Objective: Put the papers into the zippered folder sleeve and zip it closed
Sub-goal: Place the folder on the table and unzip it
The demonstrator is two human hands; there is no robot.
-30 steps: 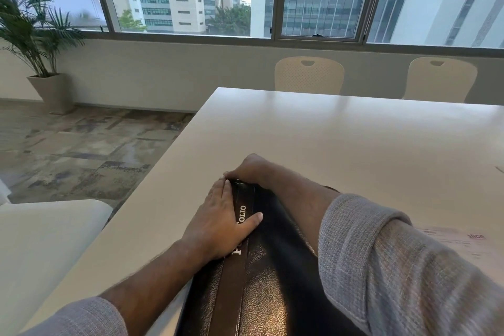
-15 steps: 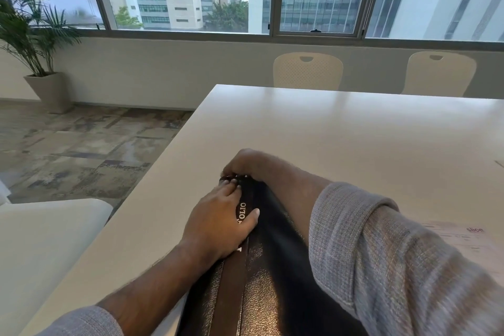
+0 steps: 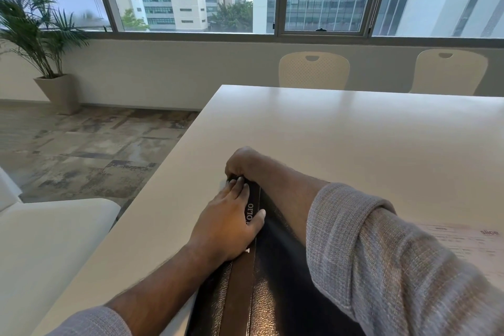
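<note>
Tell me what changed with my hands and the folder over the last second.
Little changed. The left hand slid slightly toward the folder's far corner, fingers meeting the right hand, which stays curled there. The folder and the paper on the table stayed put.

Folder (image 3: 267,294) on table (image 3: 341,139); left hand (image 3: 229,224) flat on it, right hand (image 3: 242,162) just beyond at far corner; paper (image 3: 469,243) right of hands.
</note>
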